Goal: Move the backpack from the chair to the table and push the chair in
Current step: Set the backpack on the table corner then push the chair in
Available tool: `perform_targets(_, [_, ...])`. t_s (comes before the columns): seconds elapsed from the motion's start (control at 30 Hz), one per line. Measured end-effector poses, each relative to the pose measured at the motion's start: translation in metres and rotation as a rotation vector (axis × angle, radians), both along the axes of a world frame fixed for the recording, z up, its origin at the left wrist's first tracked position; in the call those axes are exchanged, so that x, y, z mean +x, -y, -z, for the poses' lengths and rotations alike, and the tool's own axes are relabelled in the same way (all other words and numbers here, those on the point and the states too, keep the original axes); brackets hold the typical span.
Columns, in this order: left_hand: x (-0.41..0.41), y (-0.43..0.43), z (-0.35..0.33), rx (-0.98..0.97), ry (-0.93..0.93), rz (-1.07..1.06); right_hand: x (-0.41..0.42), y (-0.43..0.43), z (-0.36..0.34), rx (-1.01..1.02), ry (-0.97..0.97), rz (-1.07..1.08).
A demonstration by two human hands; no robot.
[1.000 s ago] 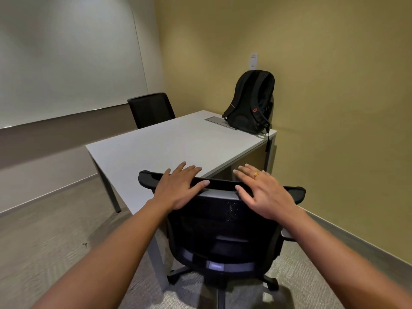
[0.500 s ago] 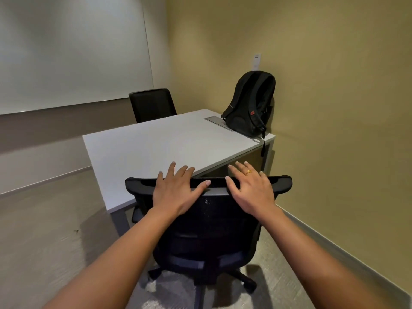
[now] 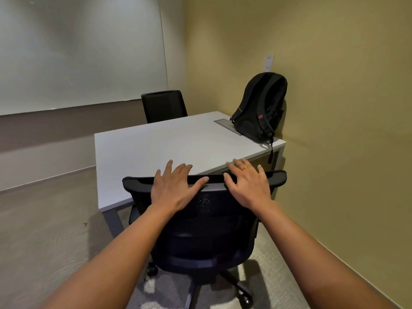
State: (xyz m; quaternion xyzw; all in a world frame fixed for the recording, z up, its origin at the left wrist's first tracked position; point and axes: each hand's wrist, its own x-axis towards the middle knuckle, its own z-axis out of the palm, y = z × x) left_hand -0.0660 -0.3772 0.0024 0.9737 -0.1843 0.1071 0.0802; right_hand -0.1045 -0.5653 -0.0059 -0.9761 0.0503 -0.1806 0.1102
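Backpack (image 3: pixel 259 108), black, stands upright at the far right corner of the tabletop (image 3: pixel 156 148), leaning toward the yellow wall (image 3: pixel 334 85), one strap hanging over the right edge. Left hand (image 3: pixel 172 188) and right hand (image 3: pixel 248 186) lie flat, fingers (image 3: pixel 169 168) spread and uncurled, gripping nothing, palms pressed on the top rail of the near chair (image 3: pixel 207 230). A ring (image 3: pixel 245 167) shows on the right hand. Chair back sits at the near edge of the tabletop, its wheeled base on the carpet (image 3: pixel 44 241). A second chair (image 3: pixel 163 105) stands at the far side, below a whiteboard (image 3: pixel 78 52).
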Motion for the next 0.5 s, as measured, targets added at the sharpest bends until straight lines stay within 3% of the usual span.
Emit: perform_targets(0.5, [0.096,0.088,0.004,0.012,-0.02,-0.13,0.115,0.093,0.002,-0.049,-0.061,-0.132])
